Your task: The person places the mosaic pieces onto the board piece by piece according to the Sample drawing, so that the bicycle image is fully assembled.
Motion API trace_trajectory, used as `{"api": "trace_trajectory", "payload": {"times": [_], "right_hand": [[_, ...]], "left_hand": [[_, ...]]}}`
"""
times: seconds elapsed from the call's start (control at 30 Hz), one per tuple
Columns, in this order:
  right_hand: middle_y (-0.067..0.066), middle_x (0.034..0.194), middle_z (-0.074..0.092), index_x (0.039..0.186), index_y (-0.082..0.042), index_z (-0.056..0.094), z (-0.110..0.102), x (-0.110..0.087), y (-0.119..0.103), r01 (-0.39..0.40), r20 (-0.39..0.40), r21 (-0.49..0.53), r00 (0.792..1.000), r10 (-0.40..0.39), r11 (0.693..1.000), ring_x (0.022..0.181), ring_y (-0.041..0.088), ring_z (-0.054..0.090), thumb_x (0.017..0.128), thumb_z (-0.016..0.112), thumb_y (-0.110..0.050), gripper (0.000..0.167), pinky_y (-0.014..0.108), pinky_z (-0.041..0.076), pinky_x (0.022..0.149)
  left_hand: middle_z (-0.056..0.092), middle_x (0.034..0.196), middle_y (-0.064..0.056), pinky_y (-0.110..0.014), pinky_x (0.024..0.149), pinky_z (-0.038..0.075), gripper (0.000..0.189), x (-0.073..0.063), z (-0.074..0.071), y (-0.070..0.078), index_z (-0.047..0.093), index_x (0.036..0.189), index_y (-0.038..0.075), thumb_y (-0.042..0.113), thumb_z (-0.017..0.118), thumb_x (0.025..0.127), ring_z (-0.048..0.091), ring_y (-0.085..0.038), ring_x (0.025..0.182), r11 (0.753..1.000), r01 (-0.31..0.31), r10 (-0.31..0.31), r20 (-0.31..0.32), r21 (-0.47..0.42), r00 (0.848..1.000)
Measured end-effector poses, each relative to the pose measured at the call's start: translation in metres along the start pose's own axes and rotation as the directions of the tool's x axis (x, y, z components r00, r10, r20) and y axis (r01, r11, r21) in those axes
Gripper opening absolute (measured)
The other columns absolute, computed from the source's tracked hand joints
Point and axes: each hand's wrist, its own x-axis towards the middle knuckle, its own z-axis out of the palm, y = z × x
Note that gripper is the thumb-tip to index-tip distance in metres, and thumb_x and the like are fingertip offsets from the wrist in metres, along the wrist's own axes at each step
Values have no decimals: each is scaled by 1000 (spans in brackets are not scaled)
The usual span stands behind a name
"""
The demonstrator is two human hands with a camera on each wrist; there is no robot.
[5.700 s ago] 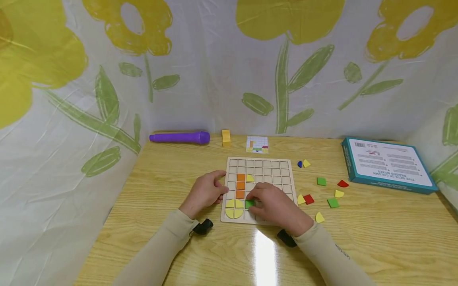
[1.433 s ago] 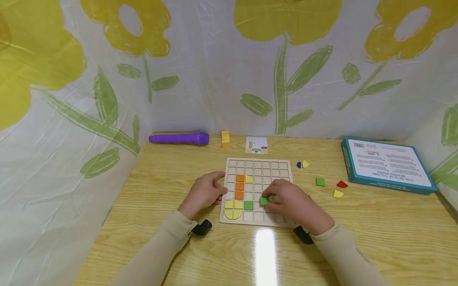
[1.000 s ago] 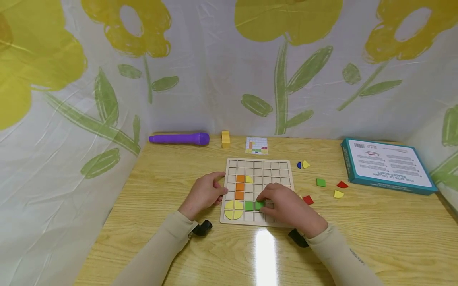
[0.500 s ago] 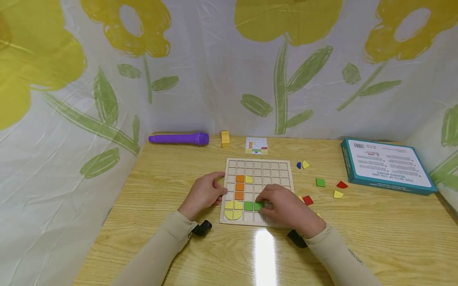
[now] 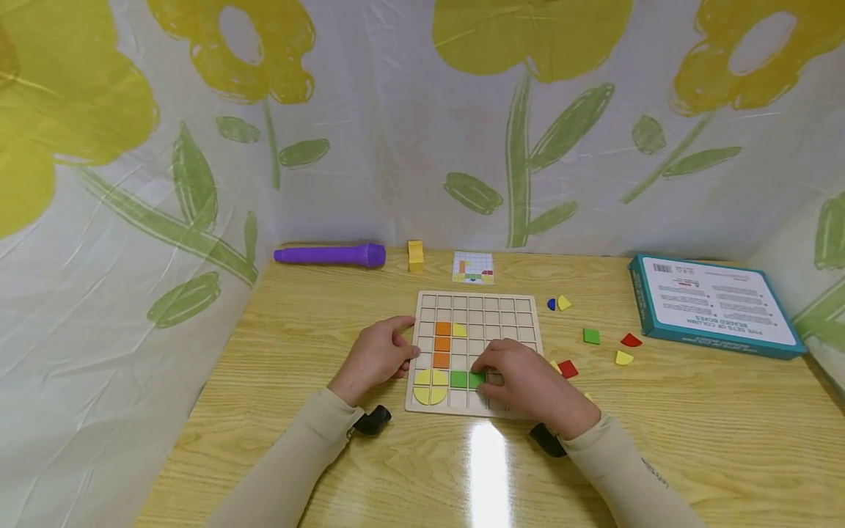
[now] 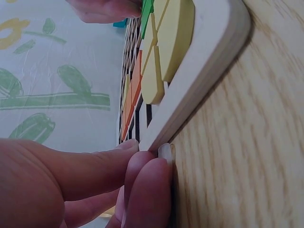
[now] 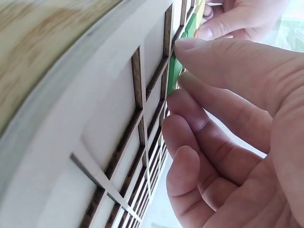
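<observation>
A wooden grid board (image 5: 491,303) lies on the table. My left hand (image 5: 376,357) grips its left edge, the thumb (image 6: 95,166) on top and curled fingers at the side in the left wrist view. My right hand (image 5: 524,381) pinches a green square tile (image 5: 475,380) in a cell of the board; in the right wrist view the thumb and a finger are at that tile (image 7: 175,76). Left of it sits another green square tile (image 5: 458,379). Four-quarter yellow circle pieces (image 5: 430,396) fill the lower left corner. Orange square tiles (image 5: 441,344) form a column, beside a yellow quarter-circle tile (image 5: 459,330).
Right of the board lie a green square (image 5: 591,336), a red square (image 5: 568,369), a red quarter (image 5: 631,340), yellow quarters (image 5: 623,358) and a blue piece (image 5: 551,303). Behind are a pattern card (image 5: 473,268), yellow block (image 5: 415,256), purple microphone (image 5: 330,255) and teal box (image 5: 719,304).
My right hand let go of the first green tile, took another from the right and lowered it into the neighbouring cell. It has barely moved in the last half second. The left hand stayed put.
</observation>
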Motion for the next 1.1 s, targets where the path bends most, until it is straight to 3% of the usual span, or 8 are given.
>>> {"api": "trace_trajectory", "payload": {"times": [0.57, 0.8, 1.0, 1.1], "right_hand": [[-4, 105, 74, 109, -12, 83, -8, -3, 9, -7, -8, 14, 1000, 7, 1000, 99, 14, 65, 91, 88, -20, 20, 38, 60, 93], [3, 112, 74, 116, -9, 81, -32, -16, 41, -142, -33, 61, 989, 144, 988, 103, 21, 67, 94, 84, -20, 24, 45, 60, 95], [8, 121, 74, 122, -10, 79, -53, -38, 78, -296, -62, 115, 951, 304, 948, 110, 29, 67, 98, 81, -25, 28, 52, 59, 98], [10, 123, 74, 125, -10, 79, -61, -46, 94, -338, -73, 135, 934, 349, 932, 112, 31, 67, 100, 79, -26, 30, 54, 59, 98]], "left_hand": [[70, 87, -9, -29, 60, 59, 65, 2, 2, 3, 54, 159, 13, 6, 77, 99, 67, -19, 63, 1000, -12, 12, 3, 10, 1000], [71, 88, -9, -30, 61, 60, 65, 2, 3, 4, 55, 159, 14, 6, 78, 99, 68, -19, 64, 1000, 6, -6, -5, 13, 1000], [72, 88, -8, -29, 62, 60, 66, 2, 2, 3, 54, 159, 15, 8, 79, 99, 68, -18, 65, 999, 26, -26, -11, 20, 1000], [71, 89, -8, -29, 63, 60, 67, 1, 1, 2, 54, 160, 16, 8, 79, 98, 68, -19, 66, 999, 35, -34, -15, 25, 999]]}}
